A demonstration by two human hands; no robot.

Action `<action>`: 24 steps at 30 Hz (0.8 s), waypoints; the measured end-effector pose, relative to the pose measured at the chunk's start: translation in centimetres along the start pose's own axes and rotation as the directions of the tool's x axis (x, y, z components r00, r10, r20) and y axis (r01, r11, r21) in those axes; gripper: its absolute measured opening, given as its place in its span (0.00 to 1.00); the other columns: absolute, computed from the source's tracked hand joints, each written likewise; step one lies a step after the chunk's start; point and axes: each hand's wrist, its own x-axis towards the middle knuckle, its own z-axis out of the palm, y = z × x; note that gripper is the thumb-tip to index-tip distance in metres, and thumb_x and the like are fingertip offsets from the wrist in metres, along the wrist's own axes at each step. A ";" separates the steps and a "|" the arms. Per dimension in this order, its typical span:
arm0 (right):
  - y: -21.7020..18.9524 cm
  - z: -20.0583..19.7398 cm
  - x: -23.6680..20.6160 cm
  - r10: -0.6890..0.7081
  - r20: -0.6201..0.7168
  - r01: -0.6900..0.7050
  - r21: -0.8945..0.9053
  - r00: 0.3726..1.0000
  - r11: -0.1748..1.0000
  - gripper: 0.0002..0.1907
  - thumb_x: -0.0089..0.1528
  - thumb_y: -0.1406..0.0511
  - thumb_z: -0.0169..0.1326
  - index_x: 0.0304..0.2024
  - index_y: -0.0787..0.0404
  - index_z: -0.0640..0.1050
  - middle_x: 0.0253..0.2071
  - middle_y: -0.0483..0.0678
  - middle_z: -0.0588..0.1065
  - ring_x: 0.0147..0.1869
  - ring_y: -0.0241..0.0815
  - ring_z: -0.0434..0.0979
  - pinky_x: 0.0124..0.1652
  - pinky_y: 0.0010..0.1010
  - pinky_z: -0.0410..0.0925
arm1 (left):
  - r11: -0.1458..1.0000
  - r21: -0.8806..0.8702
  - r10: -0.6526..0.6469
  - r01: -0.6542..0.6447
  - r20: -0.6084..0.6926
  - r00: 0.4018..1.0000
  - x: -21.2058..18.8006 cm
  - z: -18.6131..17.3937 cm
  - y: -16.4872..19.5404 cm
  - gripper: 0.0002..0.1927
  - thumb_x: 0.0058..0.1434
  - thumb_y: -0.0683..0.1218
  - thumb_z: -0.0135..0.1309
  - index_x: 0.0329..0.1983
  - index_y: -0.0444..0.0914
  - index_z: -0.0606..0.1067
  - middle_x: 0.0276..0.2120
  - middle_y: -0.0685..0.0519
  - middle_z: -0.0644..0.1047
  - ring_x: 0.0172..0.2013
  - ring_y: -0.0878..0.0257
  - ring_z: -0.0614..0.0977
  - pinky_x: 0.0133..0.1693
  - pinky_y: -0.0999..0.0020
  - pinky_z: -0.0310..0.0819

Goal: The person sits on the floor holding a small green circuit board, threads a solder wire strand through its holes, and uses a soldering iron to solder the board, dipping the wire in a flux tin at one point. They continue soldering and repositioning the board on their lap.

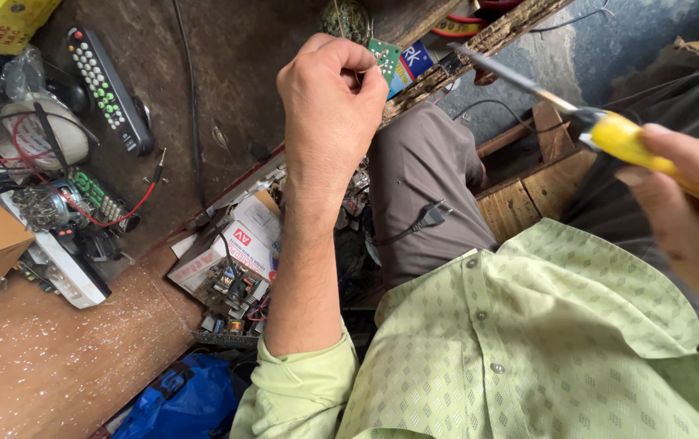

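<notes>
My left hand (329, 102) is raised in the upper middle of the view, its fingers closed on a small green circuit board (383, 57) that sticks out past the fingertips. At the right edge my right hand (691, 199) grips the yellow handle of a soldering iron (622, 136). The iron's metal shaft (512, 77) points up and left, its tip a short way right of the board and apart from it. A light green shirt sleeve covers my left forearm near the elbow.
A black remote control (108, 88) lies on the dark workbench (219, 73) at upper left. Loose electronics and red wires (65, 203) crowd the left side. A box of parts (235, 260) sits below the bench. A black plug (431, 215) rests on my grey trouser leg.
</notes>
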 end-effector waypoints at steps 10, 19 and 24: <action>-7.3 1.4 4.6 -0.143 0.071 0.153 -0.169 0.987 0.974 0.13 0.66 0.73 0.65 0.54 0.66 0.82 0.41 0.58 0.79 0.34 0.42 0.78 0.31 0.29 0.70 | 1.000 -0.007 -0.013 0.013 0.013 1.000 0.0 -0.2 0.3 0.03 0.56 0.34 0.62 0.29 0.31 0.78 0.30 0.50 0.78 0.24 0.65 0.82 0.27 0.70 0.75; -9.2 1.6 5.6 -0.108 0.087 0.126 -0.247 0.990 0.961 0.12 0.64 0.72 0.65 0.50 0.67 0.83 0.36 0.56 0.79 0.28 0.41 0.77 0.27 0.29 0.69 | 1.000 0.001 -0.004 0.004 0.020 1.000 0.0 -0.3 0.4 0.02 0.56 0.34 0.61 0.30 0.30 0.78 0.31 0.50 0.79 0.25 0.65 0.82 0.28 0.70 0.76; -9.3 1.7 5.7 -0.084 0.105 0.110 -0.274 0.991 0.955 0.11 0.63 0.72 0.66 0.49 0.68 0.84 0.34 0.56 0.79 0.26 0.41 0.76 0.25 0.29 0.68 | 1.000 0.008 0.002 -0.002 0.022 1.000 -0.1 -0.4 0.3 0.02 0.56 0.34 0.61 0.30 0.30 0.78 0.31 0.50 0.78 0.25 0.65 0.82 0.28 0.70 0.76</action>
